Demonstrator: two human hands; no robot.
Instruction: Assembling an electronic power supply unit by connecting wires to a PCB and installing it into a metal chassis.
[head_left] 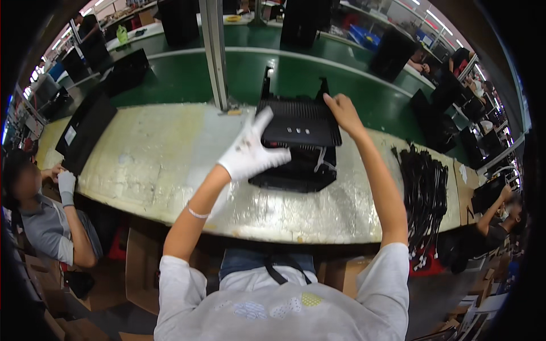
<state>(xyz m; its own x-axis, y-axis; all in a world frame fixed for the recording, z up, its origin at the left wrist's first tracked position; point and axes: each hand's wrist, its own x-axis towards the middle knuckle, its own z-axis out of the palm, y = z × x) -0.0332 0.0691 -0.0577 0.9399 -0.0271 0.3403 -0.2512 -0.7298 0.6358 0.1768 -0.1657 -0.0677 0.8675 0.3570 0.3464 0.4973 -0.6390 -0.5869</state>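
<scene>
In front of me on the table is a black ribbed plastic housing [300, 126] with two upright prongs at its far side. Below its near edge is a glossy black lower part [290, 179], and a light-coloured cable [320, 159] hangs at the right of it. My left hand [253, 146], in a white glove with dark smudges, is at the housing's left side with thumb and fingers spread apart. My bare right hand [343, 112] grips the housing's far right corner with bent fingers; part of its grip is hidden.
The pale worktable [165, 165] curves across, with a metal post [214, 57] at its far edge. Beyond runs a green conveyor [244, 74]. A bundle of black cables [422, 196] drapes over the right edge. Co-workers sit at left and right; a black panel [88, 131] stands before the left one.
</scene>
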